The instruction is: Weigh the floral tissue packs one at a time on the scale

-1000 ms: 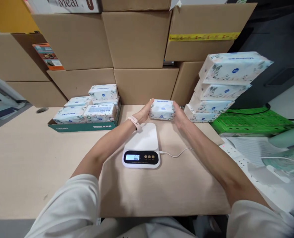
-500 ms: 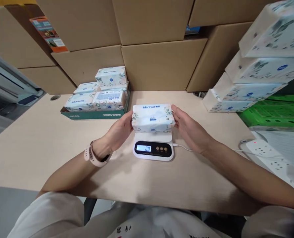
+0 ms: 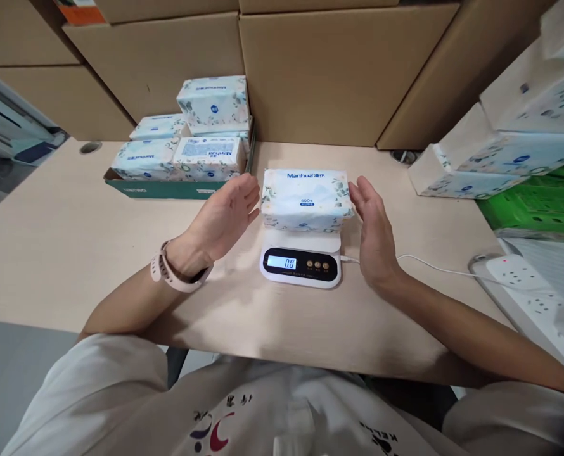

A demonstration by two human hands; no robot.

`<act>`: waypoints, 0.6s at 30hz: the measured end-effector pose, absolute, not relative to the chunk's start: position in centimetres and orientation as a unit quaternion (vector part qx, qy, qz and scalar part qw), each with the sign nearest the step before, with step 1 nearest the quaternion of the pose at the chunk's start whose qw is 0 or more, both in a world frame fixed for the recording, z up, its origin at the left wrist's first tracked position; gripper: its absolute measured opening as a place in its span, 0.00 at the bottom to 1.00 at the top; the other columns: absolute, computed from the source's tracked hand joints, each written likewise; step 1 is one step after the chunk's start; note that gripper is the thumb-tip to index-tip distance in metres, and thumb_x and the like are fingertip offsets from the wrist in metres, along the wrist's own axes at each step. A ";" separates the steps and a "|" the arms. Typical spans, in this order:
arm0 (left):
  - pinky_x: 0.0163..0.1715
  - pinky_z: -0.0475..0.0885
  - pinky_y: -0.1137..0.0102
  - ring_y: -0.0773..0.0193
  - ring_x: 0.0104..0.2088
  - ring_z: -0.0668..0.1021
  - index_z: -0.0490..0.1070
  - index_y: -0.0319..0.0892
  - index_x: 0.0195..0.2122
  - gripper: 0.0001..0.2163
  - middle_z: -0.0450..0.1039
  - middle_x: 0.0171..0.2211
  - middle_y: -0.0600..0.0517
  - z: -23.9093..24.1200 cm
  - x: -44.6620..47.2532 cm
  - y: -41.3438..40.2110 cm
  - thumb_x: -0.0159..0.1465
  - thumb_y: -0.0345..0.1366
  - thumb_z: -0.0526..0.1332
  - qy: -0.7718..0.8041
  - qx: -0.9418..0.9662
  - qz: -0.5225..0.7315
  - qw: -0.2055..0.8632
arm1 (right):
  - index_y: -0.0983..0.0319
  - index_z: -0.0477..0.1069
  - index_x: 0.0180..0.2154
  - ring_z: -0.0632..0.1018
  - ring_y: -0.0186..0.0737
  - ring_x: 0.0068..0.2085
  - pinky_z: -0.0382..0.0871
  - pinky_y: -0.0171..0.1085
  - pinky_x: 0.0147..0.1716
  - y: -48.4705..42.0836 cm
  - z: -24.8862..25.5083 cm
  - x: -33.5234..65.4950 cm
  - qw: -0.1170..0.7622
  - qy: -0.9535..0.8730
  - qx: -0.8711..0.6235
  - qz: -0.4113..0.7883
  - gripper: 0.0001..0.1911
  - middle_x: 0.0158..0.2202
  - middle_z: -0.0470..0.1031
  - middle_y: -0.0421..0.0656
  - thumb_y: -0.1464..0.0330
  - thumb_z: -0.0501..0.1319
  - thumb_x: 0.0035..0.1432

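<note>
A pack of tissues (image 3: pixel 305 197) with a leaf print rests on the white digital scale (image 3: pixel 301 269), whose lit display reads 0.0. My left hand (image 3: pixel 229 212) is just left of the pack, palm facing it, fingers stretched out and a small gap between. On the other side, my right hand (image 3: pixel 373 231) is held upright near the pack's right end, fingers extended; whether its fingertips still brush the wrapper I cannot tell. Neither hand grips anything. The pack hides the rear of the scale's platform.
A green tray (image 3: pixel 163 190) with several tissue packs stands at the back left. More packs (image 3: pixel 472 168) are stacked at the right, beside a green crate (image 3: pixel 538 202). A white cable (image 3: pixel 438 269) runs from the scale toward a power strip (image 3: pixel 529 278). Cardboard boxes (image 3: pixel 315 82) line the back.
Both hands have let go of the tissue pack and moved outward from its ends. The pack now sits on the scale. The head view has tilted down; the display still reads 0.0.
</note>
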State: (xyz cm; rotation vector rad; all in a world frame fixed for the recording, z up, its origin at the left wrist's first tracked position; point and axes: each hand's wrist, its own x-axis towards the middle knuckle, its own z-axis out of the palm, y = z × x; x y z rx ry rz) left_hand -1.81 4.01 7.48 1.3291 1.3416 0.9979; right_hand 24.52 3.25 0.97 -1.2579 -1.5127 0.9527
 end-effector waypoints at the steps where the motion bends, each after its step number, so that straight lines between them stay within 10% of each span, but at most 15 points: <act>1: 0.70 0.67 0.43 0.40 0.68 0.72 0.73 0.44 0.44 0.21 0.75 0.52 0.45 7.8 -1.7 4.0 0.74 0.56 0.51 0.535 0.529 0.399 0.524 | 0.45 0.48 0.77 0.56 0.47 0.80 0.53 0.56 0.79 3.2 0.9 24.6 0.462 -0.615 -0.510 0.384 0.38 0.79 0.56 0.40 0.41 0.39 0.73; 11: 0.68 0.69 0.43 0.40 0.68 0.72 0.73 0.42 0.46 0.21 0.75 0.51 0.45 9.8 -0.8 3.7 0.76 0.52 0.48 0.583 0.486 0.384 0.526 | 0.45 0.46 0.77 0.58 0.47 0.80 0.57 0.59 0.78 3.4 0.6 25.4 0.462 -0.631 -0.518 0.346 0.38 0.79 0.57 0.40 0.42 0.35 0.73; 18: 0.71 0.63 0.46 0.45 0.65 0.70 0.55 0.44 0.27 0.19 0.65 0.39 0.47 9.5 -1.1 3.6 0.77 0.44 0.49 0.492 0.431 0.426 0.625 | 0.44 0.52 0.76 0.59 0.48 0.79 0.54 0.58 0.79 3.2 1.0 25.3 0.494 -0.607 -0.500 0.372 0.36 0.77 0.61 0.36 0.43 0.39 0.74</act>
